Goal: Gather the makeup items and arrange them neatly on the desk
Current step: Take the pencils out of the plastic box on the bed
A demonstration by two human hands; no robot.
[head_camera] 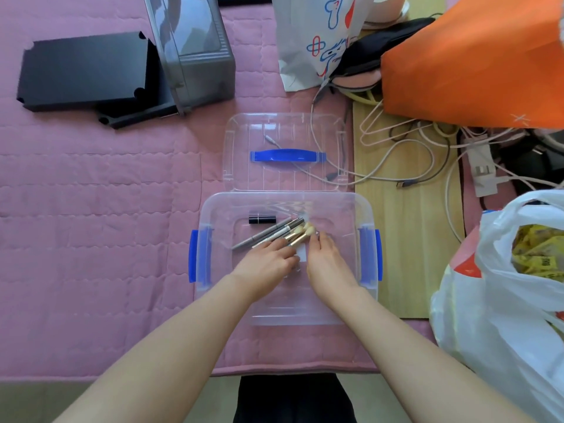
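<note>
- The person's dark clothing showed at the bottom centre of the frame, with both bare forearms reaching up from the lower corners.
- A clear box with blue latches on its left and right sides stood in the middle of the frame on a pink quilt; its right part lay over a wooden board.
- Both hands were inside the box.
- The left hand lay over the near ends of the brushes, its fingers bent down around the handles and holding them.
- The right hand was just beside it, fingers nearly straight and loose, tips touching or almost touching the pale brush heads; it gripped nothing.
- The brushes pointed up and to the right, side by side with several pencils slanting the same way on the box floor.
- A black lipstick lay on its side just above the pencils, apart from both hands.
- A white plastic bag with yellow packets inside sat at the lower right of the frame.
- The clear lid, with a blue handle, lay flat directly above the box, touching its far rim.
- Tangled cables spread over the board to the right of the lid, one running across it.
- An orange bag filled the upper right, a printed white bag the top centre.
- A grey bin and black trays lay in the upper left.
</note>
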